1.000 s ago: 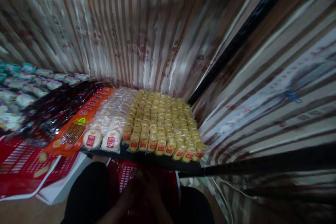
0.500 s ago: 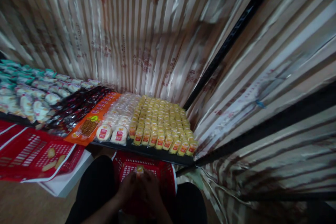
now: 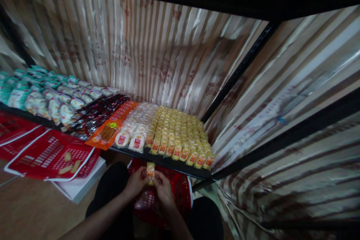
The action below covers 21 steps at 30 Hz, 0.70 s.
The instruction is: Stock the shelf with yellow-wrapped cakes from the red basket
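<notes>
Between my legs, my left hand and my right hand together pinch a small yellow packaged snack with an orange-red and white label. Both hands have closed fingers, one at each side of the packet. Beneath them sits a red plastic basket whose contents are hard to make out. Just beyond, rows of similar yellow packets stand on a black shelf. Left of these are rows of clear-wrapped round white snacks.
Further left on the shelf lie an orange snack bag, dark shiny packets and white-and-green packets. Red baskets and a white box are at the lower left. A black post and striped sheeting bound the shelf.
My hands have risen slightly toward the shelf edge, with the yellow packet still between them. The camera view has shifted, so the shelf appears farther right and a little lower.
</notes>
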### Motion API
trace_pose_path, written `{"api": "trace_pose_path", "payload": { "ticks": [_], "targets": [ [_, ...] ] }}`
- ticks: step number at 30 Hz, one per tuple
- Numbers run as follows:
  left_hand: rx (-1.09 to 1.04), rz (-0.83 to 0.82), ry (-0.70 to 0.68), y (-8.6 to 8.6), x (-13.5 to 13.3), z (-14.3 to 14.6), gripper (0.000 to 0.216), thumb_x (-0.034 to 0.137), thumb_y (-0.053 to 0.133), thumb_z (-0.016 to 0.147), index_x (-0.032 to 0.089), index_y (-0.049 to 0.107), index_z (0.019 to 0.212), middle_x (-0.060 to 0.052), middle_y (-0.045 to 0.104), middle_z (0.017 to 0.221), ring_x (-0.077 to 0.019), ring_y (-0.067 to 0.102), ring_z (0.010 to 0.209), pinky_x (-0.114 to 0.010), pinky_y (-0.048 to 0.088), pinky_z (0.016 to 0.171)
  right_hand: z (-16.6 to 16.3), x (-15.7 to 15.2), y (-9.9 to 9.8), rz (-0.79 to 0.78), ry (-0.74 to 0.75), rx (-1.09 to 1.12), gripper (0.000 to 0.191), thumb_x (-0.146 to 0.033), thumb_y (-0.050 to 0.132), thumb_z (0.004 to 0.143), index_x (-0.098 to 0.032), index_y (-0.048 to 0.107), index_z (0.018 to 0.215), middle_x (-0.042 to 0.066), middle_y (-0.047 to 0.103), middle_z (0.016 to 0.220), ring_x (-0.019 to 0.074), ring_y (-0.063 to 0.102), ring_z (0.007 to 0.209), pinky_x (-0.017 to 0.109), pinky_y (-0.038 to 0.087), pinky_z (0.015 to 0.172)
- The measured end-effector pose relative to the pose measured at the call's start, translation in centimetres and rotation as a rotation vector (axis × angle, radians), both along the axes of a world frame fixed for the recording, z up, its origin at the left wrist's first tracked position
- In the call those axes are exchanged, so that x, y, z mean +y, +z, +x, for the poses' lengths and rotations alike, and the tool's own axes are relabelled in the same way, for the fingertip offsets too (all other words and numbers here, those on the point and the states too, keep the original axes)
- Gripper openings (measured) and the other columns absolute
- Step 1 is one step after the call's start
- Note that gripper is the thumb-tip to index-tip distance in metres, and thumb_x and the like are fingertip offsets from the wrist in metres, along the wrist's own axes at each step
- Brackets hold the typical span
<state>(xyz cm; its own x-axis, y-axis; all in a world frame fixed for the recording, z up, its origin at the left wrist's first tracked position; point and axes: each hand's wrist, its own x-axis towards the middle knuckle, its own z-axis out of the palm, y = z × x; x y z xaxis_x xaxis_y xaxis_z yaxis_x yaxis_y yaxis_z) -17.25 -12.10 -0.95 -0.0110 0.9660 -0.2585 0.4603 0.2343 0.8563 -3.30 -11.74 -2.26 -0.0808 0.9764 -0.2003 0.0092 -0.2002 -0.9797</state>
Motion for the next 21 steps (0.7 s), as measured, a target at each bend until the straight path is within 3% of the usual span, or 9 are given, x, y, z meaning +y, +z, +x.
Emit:
{"api": "trace_pose_path", "payload": {
  "ticks": [3, 7, 11, 16, 21],
  "targets": [
    [-0.036, 0.083, 0.032, 1.1, 0.9, -1.2, 0.033, 0.032, 0.053, 0.074, 0.018, 0.057, 0.104, -0.001, 0.067, 0.087, -0.0164, 0.062, 0.080, -0.023, 0.044, 0.071, -1.1, 0.7, 0.9, 0.046, -0.015, 0.036, 0.038, -0.045, 0.066, 0.061, -0.019, 0.067, 0.089, 0.008, 0.070, 0.095, 0.0225, 0.065, 0.089, 0.037, 0.048, 0.085],
    [-0.163, 0.149, 0.042, 2.1, 1.9, -2.0, 0.026, 0.032, 0.054, 0.073, 0.015, 0.058, 0.093, -0.003, 0.067, 0.080, -0.0161, 0.061, 0.072, -0.024, 0.045, 0.066, -2.3, 1.5, 1.8, 0.094, -0.027, -0.006, 0.035, -0.042, 0.062, 0.066, -0.019, 0.067, 0.093, 0.008, 0.069, 0.098, 0.0223, 0.064, 0.091, 0.037, 0.048, 0.086],
    [-0.132, 0.172, 0.158, 3.2, 2.6, -2.7, 0.022, 0.030, 0.052, 0.076, 0.017, 0.057, 0.092, 0.000, 0.065, 0.078, -0.0145, 0.060, 0.069, -0.022, 0.045, 0.064, -2.5, 2.5, 3.0, 0.362, -0.109, -0.394, 0.035, -0.034, 0.045, 0.082, -0.016, 0.065, 0.105, 0.011, 0.065, 0.109, 0.0206, 0.059, 0.101, 0.037, 0.044, 0.093],
    [0.047, 0.201, 0.194, 4.7, 3.4, -3.5, 0.021, 0.027, 0.053, 0.080, 0.018, 0.057, 0.098, 0.001, 0.065, 0.081, -0.0125, 0.059, 0.067, -0.021, 0.043, 0.065, -2.4, 3.9, 4.6, 0.787, 0.028, -0.903, 0.043, -0.009, 0.037, 0.081, -0.017, 0.060, 0.117, 0.008, 0.057, 0.122, 0.0201, 0.046, 0.115, 0.038, 0.038, 0.100],
    [0.185, 0.225, 0.195, 5.7, 4.4, -3.7, 0.021, 0.025, 0.055, 0.082, 0.017, 0.057, 0.102, -0.003, 0.066, 0.091, -0.0135, 0.061, 0.076, -0.021, 0.042, 0.068, -2.5, 5.0, 4.6, 0.828, 0.113, -1.196, 0.058, 0.003, 0.040, 0.071, -0.019, 0.056, 0.123, 0.005, 0.052, 0.130, 0.0226, 0.039, 0.120, 0.037, 0.039, 0.099]
  ]
}}
